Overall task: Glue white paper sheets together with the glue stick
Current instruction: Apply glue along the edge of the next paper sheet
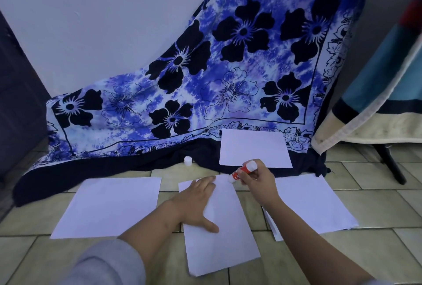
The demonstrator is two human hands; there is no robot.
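Tiled floor shows in strips between white sheets, below a floral cloth. The left sheet lies apart, and a white cap stands beyond it. The left hand presses flat, fingers straight, on the middle sheet. The right hand grips the glue stick, whose tip is at that sheet's far corner. The right sheet lies just beside.

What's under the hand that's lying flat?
The left hand presses flat on the middle paper sheet, which lies on the floor tiles. Whether glue or a second sheet sits beneath it is hidden.
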